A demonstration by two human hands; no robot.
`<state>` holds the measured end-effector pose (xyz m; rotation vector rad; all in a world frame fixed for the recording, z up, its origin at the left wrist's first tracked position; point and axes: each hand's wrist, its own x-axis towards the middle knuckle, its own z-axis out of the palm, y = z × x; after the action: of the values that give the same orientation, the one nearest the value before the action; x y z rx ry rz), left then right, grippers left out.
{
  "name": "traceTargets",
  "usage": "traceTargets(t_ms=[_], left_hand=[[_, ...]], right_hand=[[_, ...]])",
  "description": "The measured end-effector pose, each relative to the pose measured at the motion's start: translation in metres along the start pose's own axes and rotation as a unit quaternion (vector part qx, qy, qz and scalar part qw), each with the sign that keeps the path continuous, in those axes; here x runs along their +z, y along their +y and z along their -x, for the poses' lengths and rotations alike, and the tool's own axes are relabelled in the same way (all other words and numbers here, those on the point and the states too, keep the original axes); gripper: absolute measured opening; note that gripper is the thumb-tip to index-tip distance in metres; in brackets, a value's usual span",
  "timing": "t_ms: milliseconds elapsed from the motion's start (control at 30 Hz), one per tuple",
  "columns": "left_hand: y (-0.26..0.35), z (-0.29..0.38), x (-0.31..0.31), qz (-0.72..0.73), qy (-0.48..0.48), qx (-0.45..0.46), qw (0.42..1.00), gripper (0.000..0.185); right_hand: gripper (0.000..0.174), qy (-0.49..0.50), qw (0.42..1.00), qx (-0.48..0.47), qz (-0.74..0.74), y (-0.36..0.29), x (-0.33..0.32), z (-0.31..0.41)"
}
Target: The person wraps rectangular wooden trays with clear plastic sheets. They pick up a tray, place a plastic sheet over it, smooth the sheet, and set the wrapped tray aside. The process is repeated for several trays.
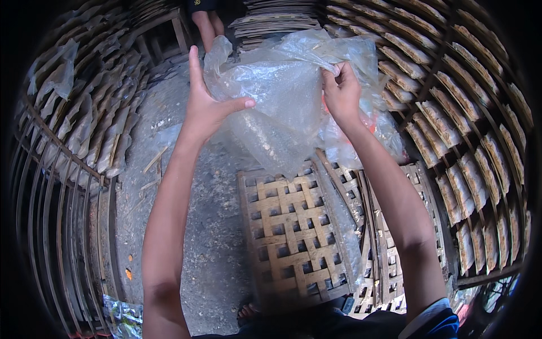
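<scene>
A large crumpled sheet of clear plastic (279,89) hangs in front of me. The fingers of my right hand (343,89) pinch a gathered fold near its upper right. At the sheet's left edge, my left hand (205,101) is spread wide, the thumb lying over the plastic and the fingers pointing up; I see no grip there. Below the sheet's lower tip lies a woven bamboo tray (292,237) with a wooden frame, close to my body. More plastic sheeting (372,135) with some red on it is bunched behind my right wrist.
Racks on the right hold several trays of whitish slabs (449,127). On the left, a rack (84,127) carries plastic-covered trays. Further woven trays (385,254) lean at my right. Stacked flat trays (275,25) and another person's legs (205,25) appear at the back. Wood strips (154,161) litter the concrete floor (203,237).
</scene>
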<state>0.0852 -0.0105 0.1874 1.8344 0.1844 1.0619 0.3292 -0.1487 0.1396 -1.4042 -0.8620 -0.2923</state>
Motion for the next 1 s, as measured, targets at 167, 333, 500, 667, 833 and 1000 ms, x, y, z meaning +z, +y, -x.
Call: traceTargets(t_ms=[167,333,500,667,833,1000], left_hand=[[-0.009,-0.007,-0.019,-0.188,-0.032,-0.02,0.981,0.128],[0.005,-0.045,-0.029,-0.398,0.031,0.153,0.904,0.112],[0.071,-0.068,-0.029,-0.439,0.224,0.432,0.755,0.074],[0.073,-0.023,-0.045,-0.4,0.117,0.438,0.797,0.098],[0.072,0.066,-0.053,-0.386,-0.105,0.377,0.835,0.099],[0.042,0.197,-0.035,-0.332,-0.429,0.14,0.828,0.097]], right_hand=[[0.019,-0.018,0.997,0.0,0.079,0.0,0.001,0.004],[0.014,0.033,0.998,-0.043,0.044,0.009,0.003,-0.021],[0.009,0.102,0.98,-0.171,-0.016,-0.027,0.002,-0.044],[0.014,0.053,0.981,-0.154,-0.105,-0.045,-0.02,-0.008],[0.023,-0.106,0.979,-0.16,-0.064,-0.045,-0.08,0.071],[0.024,-0.387,0.915,-0.106,0.053,0.0,-0.152,0.173]])
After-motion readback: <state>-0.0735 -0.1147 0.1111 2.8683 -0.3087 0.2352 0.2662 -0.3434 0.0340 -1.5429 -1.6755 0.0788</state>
